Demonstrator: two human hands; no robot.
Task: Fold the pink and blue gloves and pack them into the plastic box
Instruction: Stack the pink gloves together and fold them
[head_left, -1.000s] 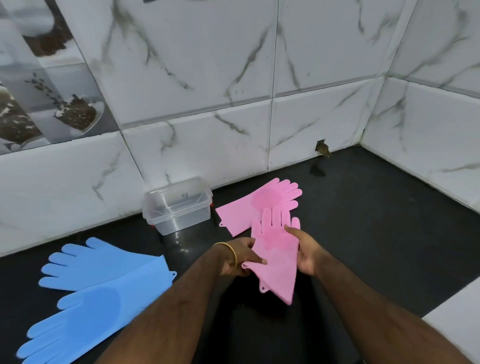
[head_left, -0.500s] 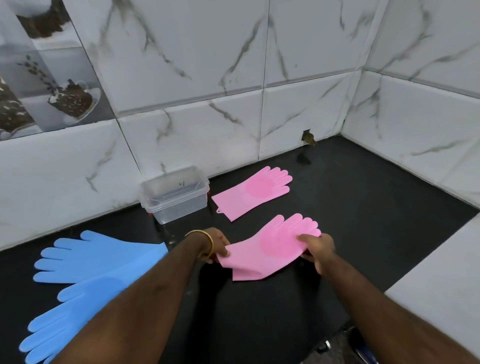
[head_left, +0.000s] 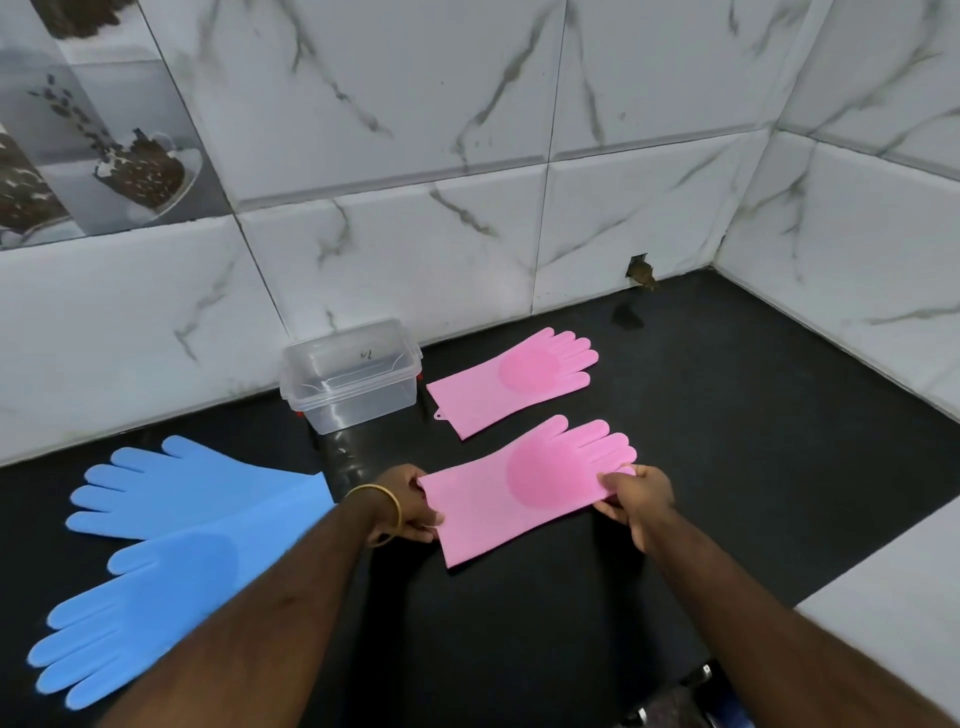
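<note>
A person stretches the near pink glove (head_left: 524, 488) flat over a black counter (head_left: 753, 415), the left hand (head_left: 410, 504) pinching its cuff edge and the right hand (head_left: 631, 493) gripping the side below its little finger, so the glove spans the gap between both grips. A second pink glove (head_left: 511, 382) lies flat just behind it, beside a clear plastic box (head_left: 353, 374) that stands open against the tiled wall. Two blue gloves (head_left: 171, 540) lie overlapped at left, well apart from the hands.
</note>
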